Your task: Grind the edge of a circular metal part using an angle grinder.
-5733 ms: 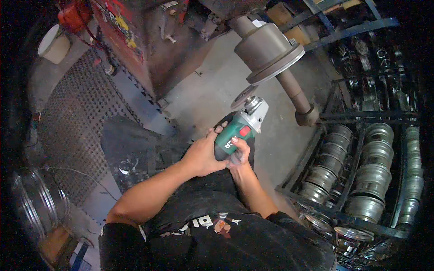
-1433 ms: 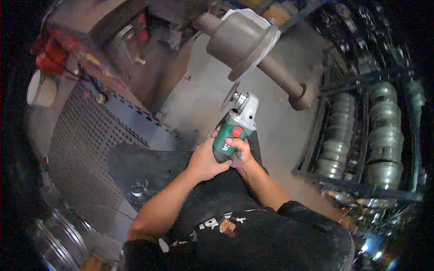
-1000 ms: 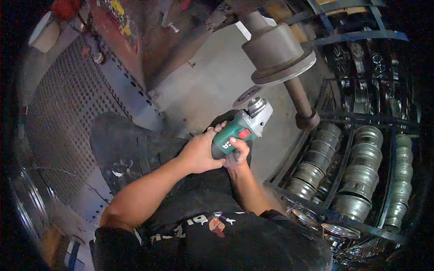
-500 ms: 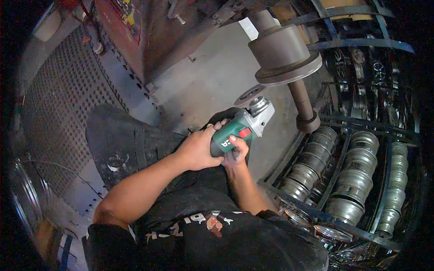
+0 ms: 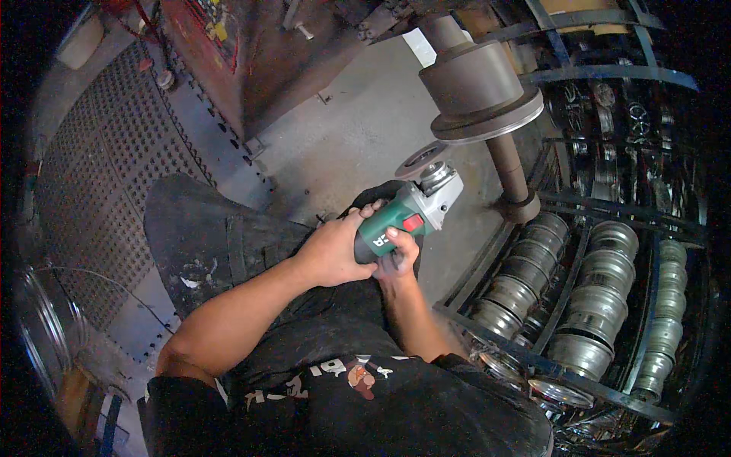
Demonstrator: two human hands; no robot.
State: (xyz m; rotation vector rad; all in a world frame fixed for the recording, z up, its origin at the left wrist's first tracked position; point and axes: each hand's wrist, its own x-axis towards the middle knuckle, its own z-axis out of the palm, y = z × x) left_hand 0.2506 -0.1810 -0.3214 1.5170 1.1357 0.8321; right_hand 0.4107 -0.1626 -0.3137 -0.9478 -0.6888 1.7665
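Note:
Both of my hands are closed around a green angle grinder [image 5: 388, 225] held in front of my waist. My left hand [image 5: 333, 250] wraps its body from the left, fingers over the far side. My right hand [image 5: 399, 254] grips from below right, the thumb near the red switch [image 5: 413, 222]. At the grinder's far end is a silver gear head [image 5: 445, 194]. A thin round disc [image 5: 419, 161] shows beside the head, tilted; whether it spins I cannot tell. The rear of the grinder is hidden by my hands.
A heavy brown cylindrical machine part [image 5: 476, 84] with a flange hangs close beyond the disc. At right, a metal rack [image 5: 525, 346] holds stacked steel rings [image 5: 598, 293]. A reddish machine body [image 5: 282, 68] stands at the far left, beside a studded floor mat [image 5: 106, 175].

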